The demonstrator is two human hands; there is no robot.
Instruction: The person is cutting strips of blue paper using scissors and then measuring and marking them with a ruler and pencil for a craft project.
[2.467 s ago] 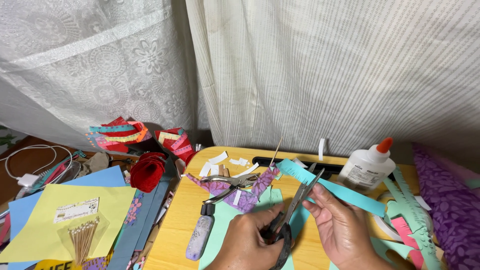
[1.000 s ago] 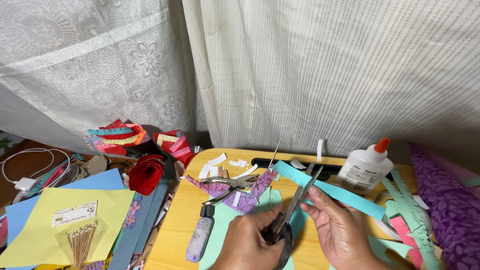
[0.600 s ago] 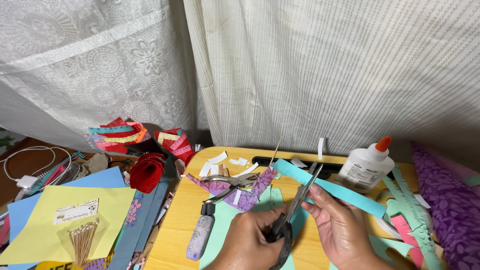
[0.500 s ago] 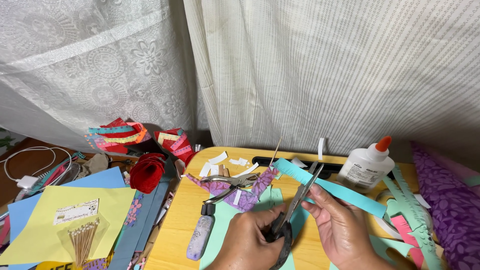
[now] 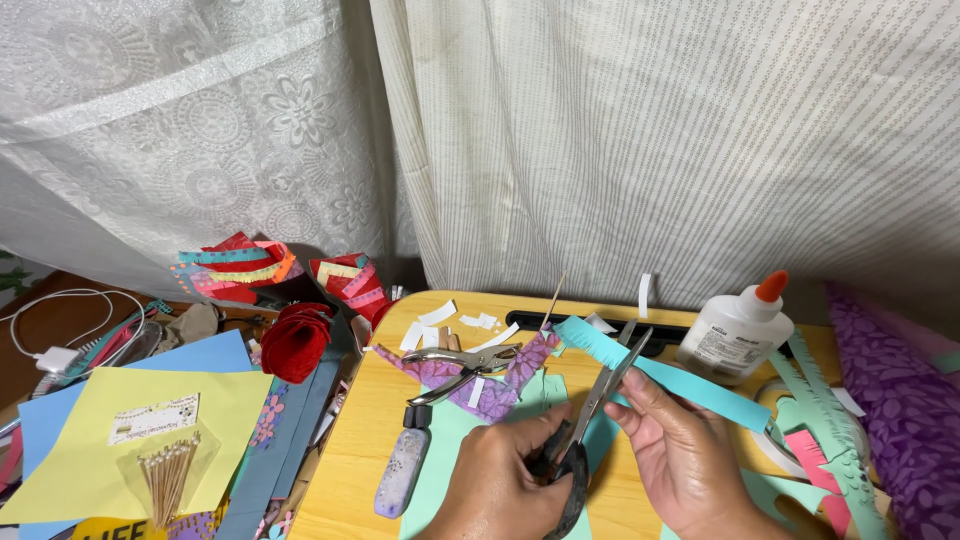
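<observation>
Near the counter's (image 5: 370, 440) front edge, left hand (image 5: 510, 480) grips scissors (image 5: 590, 410), blades parted over the teal paper strip (image 5: 660, 370) the right hand's (image 5: 680, 460) fingers pinch taut for cutting

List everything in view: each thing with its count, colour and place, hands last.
scissors: one, silver blades, dark handles, open over the strip
paper strip: one, teal, fringed, slanting across the lap table
lap table: one, yellow wood, centre
hole punch: one, silver, on purple paper
purple paper: one piece, left of the scissors
glue bottle: one, white with orange cap, table's far right
craft knife: one, speckled grey, table's left edge
yellow sheet: one, lower left, on blue paper
red paper rose: one, left of the table
curtains: white, behind
left hand: in the scissors' handles
right hand: pinching the strip
</observation>
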